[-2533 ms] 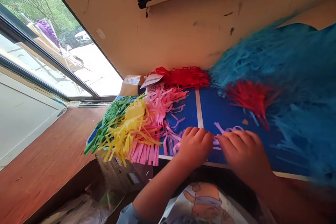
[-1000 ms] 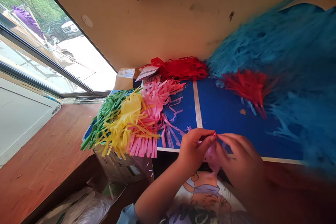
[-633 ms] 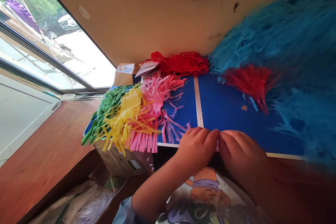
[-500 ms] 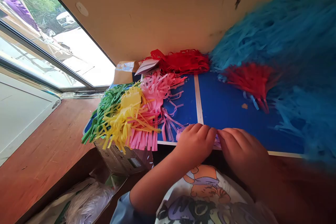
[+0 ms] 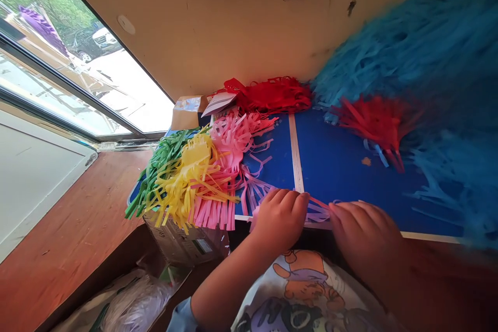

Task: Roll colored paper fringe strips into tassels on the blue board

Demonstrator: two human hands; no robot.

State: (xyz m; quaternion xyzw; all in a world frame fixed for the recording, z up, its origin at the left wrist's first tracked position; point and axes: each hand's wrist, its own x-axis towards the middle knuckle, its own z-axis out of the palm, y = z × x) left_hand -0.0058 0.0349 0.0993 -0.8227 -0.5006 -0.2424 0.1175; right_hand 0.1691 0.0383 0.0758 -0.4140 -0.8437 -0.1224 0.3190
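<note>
Partly hidden, lilac paper fringe (image 5: 318,214) stretches between the left hand (image 5: 280,218) and right hand (image 5: 363,231) at the near edge of the blue table (image 5: 330,150); both hands' fingers clamp it, most tips unseen. Blurred blue streamers (image 5: 428,57) run off rightward.

L hand (image 5: 282,218) & R hand (image 5: 368,233) at tbl (image 5: 330,150) front edge, strips (image 5: 318,211) btwn them. Tassel pile (image 5: 196,166) on tbl left of L hand, box (image 5: 177,241) lower left; fringe heap (image 5: 404,57) right of/beyond R hand.
</note>
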